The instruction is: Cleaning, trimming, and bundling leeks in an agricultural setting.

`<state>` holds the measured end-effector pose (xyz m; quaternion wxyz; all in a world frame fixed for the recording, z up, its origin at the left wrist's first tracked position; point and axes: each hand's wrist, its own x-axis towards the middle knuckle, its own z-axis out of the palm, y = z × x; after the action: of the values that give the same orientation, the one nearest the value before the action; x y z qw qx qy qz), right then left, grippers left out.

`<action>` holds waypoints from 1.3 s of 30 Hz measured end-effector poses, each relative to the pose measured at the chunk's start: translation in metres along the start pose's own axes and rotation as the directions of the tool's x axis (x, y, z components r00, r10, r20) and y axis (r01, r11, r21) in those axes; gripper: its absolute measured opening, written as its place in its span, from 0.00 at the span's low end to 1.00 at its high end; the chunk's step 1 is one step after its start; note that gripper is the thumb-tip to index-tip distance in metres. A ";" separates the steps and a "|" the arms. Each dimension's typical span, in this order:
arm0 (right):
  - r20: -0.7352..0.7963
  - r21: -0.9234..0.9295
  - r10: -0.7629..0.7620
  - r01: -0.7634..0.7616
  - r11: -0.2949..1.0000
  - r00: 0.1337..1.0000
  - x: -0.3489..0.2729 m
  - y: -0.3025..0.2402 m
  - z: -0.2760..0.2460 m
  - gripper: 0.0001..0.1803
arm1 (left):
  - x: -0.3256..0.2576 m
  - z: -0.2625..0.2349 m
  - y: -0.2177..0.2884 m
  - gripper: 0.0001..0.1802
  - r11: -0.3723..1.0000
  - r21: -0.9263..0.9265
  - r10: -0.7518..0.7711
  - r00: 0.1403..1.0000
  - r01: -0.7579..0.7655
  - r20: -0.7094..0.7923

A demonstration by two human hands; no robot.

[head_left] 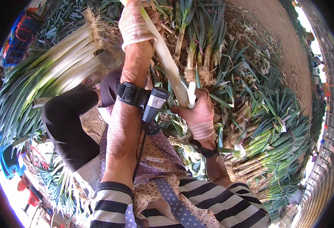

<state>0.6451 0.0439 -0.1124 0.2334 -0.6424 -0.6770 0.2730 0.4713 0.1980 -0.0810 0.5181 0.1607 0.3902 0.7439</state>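
My left hand (134,22), in a striped pink work glove, grips the upper part of a long white leek stalk (168,62) near the top of the view. My right hand (198,112), also gloved, is closed around the lower end of the same stalk, where a peeled white strip stands up beside it. A black wrist strap with a small grey device (142,97) sits on my left forearm. The stalk runs diagonally between the two hands, above my lap.
A bundle of cleaned leeks with white shafts (56,66) lies to the left. Heaps of uncleaned leeks with roots and green leaves (258,114) fill the right and top. A dotted apron (163,159) and dark trouser leg (68,121) lie below. Bare soil (288,41) is at upper right.
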 end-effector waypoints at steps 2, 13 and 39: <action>0.147 0.437 0.117 -0.170 0.883 0.982 0.003 -0.009 -0.011 0.39 | -0.001 -0.001 0.000 0.29 1.000 -0.005 -0.016 1.000 0.017 0.017; 0.241 0.778 0.094 -0.250 0.577 0.966 -0.003 0.001 -0.010 0.37 | -0.007 -0.006 -0.006 0.27 0.998 -0.060 -0.018 0.977 0.032 0.213; -0.154 -0.122 -0.217 0.199 0.972 0.964 0.006 0.003 0.011 0.22 | -0.004 -0.007 -0.006 0.22 0.981 0.195 0.031 0.997 -0.017 -0.066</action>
<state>0.6397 0.0491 -0.1222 0.2824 -0.5997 -0.7322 0.1564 0.4721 0.1930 -0.0889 0.4773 0.1897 0.4765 0.7136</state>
